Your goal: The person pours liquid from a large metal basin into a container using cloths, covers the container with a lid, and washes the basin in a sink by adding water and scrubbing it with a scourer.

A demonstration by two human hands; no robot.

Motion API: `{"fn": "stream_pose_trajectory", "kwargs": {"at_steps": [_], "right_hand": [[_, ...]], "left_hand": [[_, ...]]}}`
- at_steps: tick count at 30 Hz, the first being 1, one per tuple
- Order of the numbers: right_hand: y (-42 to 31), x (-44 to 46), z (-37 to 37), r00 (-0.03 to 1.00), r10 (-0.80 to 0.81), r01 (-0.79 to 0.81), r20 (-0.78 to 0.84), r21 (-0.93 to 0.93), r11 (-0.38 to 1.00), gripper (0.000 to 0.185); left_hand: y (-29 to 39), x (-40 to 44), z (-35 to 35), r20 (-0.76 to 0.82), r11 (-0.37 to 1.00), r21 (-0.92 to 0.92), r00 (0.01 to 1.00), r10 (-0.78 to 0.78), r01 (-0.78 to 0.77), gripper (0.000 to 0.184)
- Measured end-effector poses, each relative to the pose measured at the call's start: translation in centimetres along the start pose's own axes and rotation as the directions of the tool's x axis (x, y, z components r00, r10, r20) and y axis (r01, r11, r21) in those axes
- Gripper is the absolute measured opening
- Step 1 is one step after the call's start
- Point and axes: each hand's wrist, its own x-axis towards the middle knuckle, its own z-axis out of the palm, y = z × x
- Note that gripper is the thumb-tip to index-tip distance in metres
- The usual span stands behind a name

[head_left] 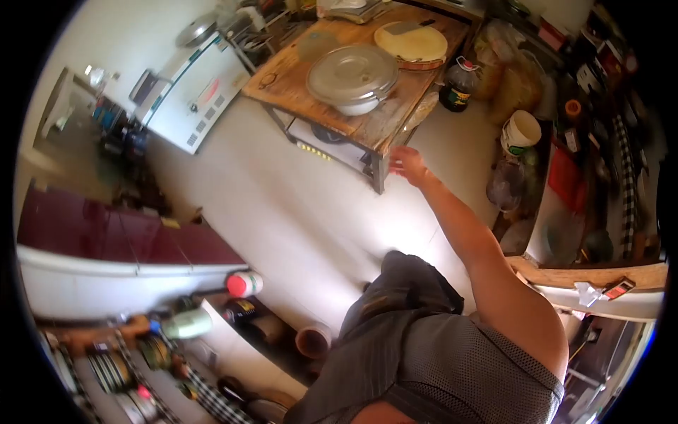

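Wooden table stands in the far middle of the room, seen in the head view, its near right corner pointing toward the person. Right by that corner hangs the person's right hand, the arm stretched well out in front. Its fingers are loose and a little apart, a fairly wide, relaxed shape with nothing visible in them; whether they brush the table's edge or leg, I can't tell from here. The left hand is out of view, so I can't tell how its grip stands.

Up on the tabletop sits a big basin with a metal lid, toward the near right part. Just beyond it, to the right, is a round chopping board, with a cleaver lying across its far side. On the floor right of the table stands a dark bottle with a red cap and a handle, and nearer, farther right, a white bucket.

Over on the left there's a white appliance with vents in its side. At the near left, a red-lidded jar sits near the end of a maroon panel.
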Motion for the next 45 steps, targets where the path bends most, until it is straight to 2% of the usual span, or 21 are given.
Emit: {"fn": "stream_pose_trajectory", "kwargs": {"at_steps": [5, 6, 7, 9, 10, 11, 13, 15, 19, 24, 27, 30, 31, 32, 34, 37, 38, 40, 42, 44, 45], "right_hand": [[-6.5, 11.7, 1.4, 0.994, -0.057, 0.069, -0.092, 0.134, 0.989, 0.037], [-6.8, 13.6, 2.0, 0.99, -0.053, 0.075, -0.128, 0.17, 0.983, 0.037], [-6.8, 16.2, 2.0, 0.988, -0.029, 0.057, -0.151, 0.186, 0.981, 0.035], [-7.3, 19.5, 2.1, 0.998, -0.018, 0.034, -0.068, 0.244, 0.969, 0.035], [-7.6, 20.5, 2.0, 1.0, -0.016, 0.012, 0.013, 0.286, 0.958, 0.034], [-8.3, 20.5, 2.6, 1.0, 0.008, -0.008, 0.0, 0.28, 0.96, 0.029], [-7.9, 20.8, 3.5, 1.0, 0.011, -0.009, -0.004, 0.357, 0.934, 0.025], [-7.6, 21.0, 3.8, 0.999, 0.036, -0.029, -0.008, 0.421, 0.907, 0.02], [-7.8, 20.5, 4.3, 0.999, 0.015, -0.001, -0.034, 0.383, 0.924, 0.024], [-10.8, 18.9, 7.9, 0.99, -0.064, 0.113, -0.125, 0.44, 0.891, 0.023], [-11.7, 17.8, 9.0, 0.977, -0.121, 0.195, -0.175, 0.507, 0.84, 0.019], [-10.8, 14.7, 8.7, 0.963, -0.133, 0.245, -0.235, 0.554, 0.796, 0.014], [-10.1, 12.5, 7.8, 0.951, -0.166, 0.286, -0.262, 0.531, 0.798, 0.014], [-9.7, 10.1, 6.8, 0.935, -0.205, 0.331, -0.289, 0.508, 0.795, 0.015], [-8.7, 3.8, 4.7, 0.898, -0.252, 0.415, -0.361, 0.505, 0.757, 0.014], [-5.3, -6.1, 0.8, 0.817, -0.194, 0.486, -0.544, 0.467, 0.739, 0.02], [-4.3, -9.8, 0.3, 0.777, -0.171, 0.512, -0.606, 0.45, 0.731, 0.022], [1.0, -16.0, -2.8, 0.681, -0.248, 0.525, -0.689, 0.224, 0.821, 0.026], [2.8, -22.6, -3.0, 0.651, -0.114, 0.536, -0.75, 0.348, 0.769, 0.025], [8.2, -28.1, -5.1, 0.63, -0.192, 0.61, -0.752, 0.326, 0.723, 0.023], [9.4, -30.6, -5.1, 0.576, -0.159, 0.63, -0.802, 0.313, 0.711, 0.02]], "left_hand": [[12.8, 7.4, -4.9, 0.151, 0.999, -0.025, 0.988, -0.04, 0.044, 0.009], [16.0, 8.6, -5.8, 0.136, 0.999, 0.012, 0.99, -0.036, 0.034, 0.008], [19.9, 10.3, -5.8, 0.058, 0.969, 0.232, 0.996, 0.073, -0.084, 0.01], [26.8, 11.6, -5.1, -0.01, 0.963, 0.236, 0.991, 0.134, -0.128, 0.012], [30.1, 12.0, -4.1, -0.008, 0.997, 0.015, 0.997, 0.082, -0.082, 0.013], [32.1, 14.3, -3.9, 0.113, 0.949, 0.098, 0.951, 0.288, -0.299, 0.014], [35.7, 17.4, -4.0, 0.262, 0.849, 0.164, 0.852, 0.454, -0.503, 0.016], [43.5, 15.7, -1.6, 0.214, 0.941, 0.2, 0.949, 0.23, -0.273, 0.02], [50.7, 19.5, -2.3, 0.337, 0.93, 0.093, 0.89, 0.306, -0.354, 0.02], [62.4, 22.5, -2.2, 0.389, 0.832, 0.292, 0.853, 0.347, -0.472, 0.027], [70.5, 21.5, -0.7, 0.435, 0.809, 0.128, 0.765, 0.475, -0.574, 0.027], [76.8, 21.3, 1.5, 0.464, 0.693, -0.109, 0.58, 0.669, -0.713, 0.032], [79.3, 20.2, 3.2, 0.412, 0.762, -0.202, 0.652, 0.636, -0.615, 0.034], [81.1, 18.0, 4.2, 0.474, 0.74, -0.326, 0.576, 0.666, -0.588, 0.036], [83.4, 16.2, 7.0, 0.527, 0.75, -0.357, 0.543, 0.654, -0.557, 0.043], [83.9, 12.0, 13.2, 0.68, 0.805, -0.311, 0.473, 0.56, -0.506, 0.048], [83.0, 11.2, 15.5, 0.715, 0.827, -0.24, 0.483, 0.505, -0.509, 0.051], [80.2, 10.1, 21.0, 0.812, 0.872, -0.085, 0.473, 0.341, -0.482, 0.052], [76.4, 9.8, 26.5, 0.877, 0.869, 0.058, 0.44, 0.191, -0.491, 0.05], [71.8, 9.9, 32.0, 0.864, 0.865, 0.161, 0.492, 0.109, -0.476, 0.036], [69.2, 8.7, 34.2, 0.878, 0.829, 0.19, 0.469, 0.096, -0.525, 0.032]]}}
